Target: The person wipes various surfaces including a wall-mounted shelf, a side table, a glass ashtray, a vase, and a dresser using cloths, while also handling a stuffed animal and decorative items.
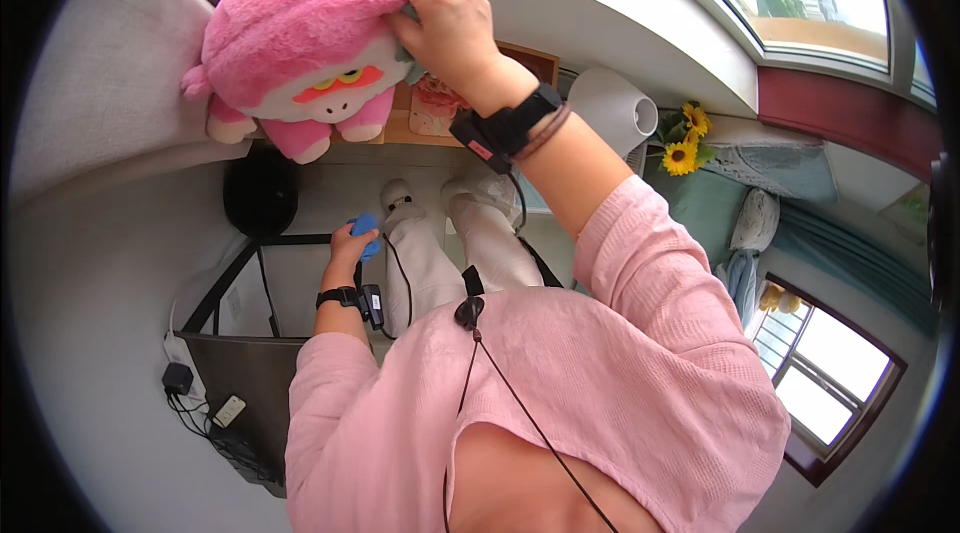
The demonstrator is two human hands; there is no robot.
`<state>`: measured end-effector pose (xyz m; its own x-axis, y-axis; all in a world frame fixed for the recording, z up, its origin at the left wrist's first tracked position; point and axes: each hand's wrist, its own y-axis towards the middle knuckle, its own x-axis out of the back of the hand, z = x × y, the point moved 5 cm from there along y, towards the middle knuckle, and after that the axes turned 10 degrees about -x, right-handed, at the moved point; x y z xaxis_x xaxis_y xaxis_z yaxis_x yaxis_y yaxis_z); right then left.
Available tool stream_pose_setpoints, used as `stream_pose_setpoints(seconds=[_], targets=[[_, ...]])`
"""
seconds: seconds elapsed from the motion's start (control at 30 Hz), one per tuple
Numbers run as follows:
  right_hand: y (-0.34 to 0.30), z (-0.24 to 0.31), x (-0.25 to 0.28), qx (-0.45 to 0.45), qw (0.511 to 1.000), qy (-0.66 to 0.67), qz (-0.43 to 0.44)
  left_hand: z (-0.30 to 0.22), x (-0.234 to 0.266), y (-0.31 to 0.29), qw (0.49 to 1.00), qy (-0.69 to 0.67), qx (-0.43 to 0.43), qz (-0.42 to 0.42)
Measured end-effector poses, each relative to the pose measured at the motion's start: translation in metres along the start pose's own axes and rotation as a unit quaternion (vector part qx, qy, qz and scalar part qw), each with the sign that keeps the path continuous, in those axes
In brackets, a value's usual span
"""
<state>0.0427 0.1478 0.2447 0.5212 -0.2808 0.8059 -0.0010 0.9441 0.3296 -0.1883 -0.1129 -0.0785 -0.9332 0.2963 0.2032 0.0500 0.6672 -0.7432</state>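
A big round plush toy [300, 23], pink and fluffy with a white face, yellow eyes and stubby feet, rests at the upper left. My right hand [450, 28] is closed on its right side, fingers pinched into the fur near a greyish part. Lower down, beside a dark-framed table, my left hand [346, 249] holds a blue cloth [366, 231] bunched between its fingers; I cannot tell whether it is a cloth or a soft sponge. The plush toy's underside and back are hidden.
Right of the plush toy stand a wooden shelf [530, 61], a white cylinder [610, 108] and yellow sunflowers [682, 155]. A black round object [260, 191] sits below it. The dark table [245, 383] has a power strip [229, 411] and cables at its left. A window ledge [660, 8] runs behind.
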Motion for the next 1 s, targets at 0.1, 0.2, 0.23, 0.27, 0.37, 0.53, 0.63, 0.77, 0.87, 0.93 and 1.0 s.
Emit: stream_pose_setpoints(seconds=[0.1, 0.2, 0.23, 0.27, 0.37, 0.53, 0.63, 0.77, 0.87, 0.93, 1.0], targets=[[0.003, 0.0, 0.003, -0.057, 0.994, 0.076, -0.057, -0.009, -0.001, -0.007, 1.0, -0.002, -0.001, 0.018], [-0.009, -0.001, 0.019, -0.075, 0.99, 0.099, -0.065, -0.009, 0.008, -0.008, 1.0, 0.022, -0.006, -0.02], [-0.015, -0.002, 0.022, -0.092, 0.988, 0.11, -0.061, -0.011, 0.009, -0.007, 0.999, 0.036, -0.014, -0.011], [-0.022, -0.003, 0.027, -0.092, 0.986, 0.117, -0.07, -0.012, 0.014, -0.008, 0.999, 0.037, -0.015, -0.036], [-0.042, 0.002, 0.039, -0.123, 0.978, 0.165, -0.027, -0.017, 0.025, 0.0, 0.994, 0.073, -0.043, -0.07], [-0.097, -0.04, 0.06, -0.234, 0.901, 0.365, -0.015, -0.056, 0.004, -0.005, 0.98, 0.175, -0.089, -0.043], [-0.156, -0.078, 0.09, -0.316, 0.826, 0.446, 0.136, -0.07, -0.015, -0.01, 0.967, 0.227, -0.114, 0.0], [-0.273, -0.144, 0.146, -0.359, 0.781, 0.416, 0.297, -0.079, -0.057, -0.025, 0.954, 0.27, -0.116, 0.054], [-0.357, -0.204, 0.191, -0.41, 0.769, 0.393, 0.294, -0.091, -0.1, -0.04, 0.933, 0.329, -0.134, 0.061], [-0.414, -0.242, 0.216, -0.486, 0.751, 0.353, 0.274, -0.109, -0.139, -0.068, 0.905, 0.384, -0.182, 0.039], [-0.468, -0.274, 0.238, -0.522, 0.749, 0.319, 0.255, -0.128, -0.191, -0.096, 0.91, 0.365, -0.195, 0.032]])
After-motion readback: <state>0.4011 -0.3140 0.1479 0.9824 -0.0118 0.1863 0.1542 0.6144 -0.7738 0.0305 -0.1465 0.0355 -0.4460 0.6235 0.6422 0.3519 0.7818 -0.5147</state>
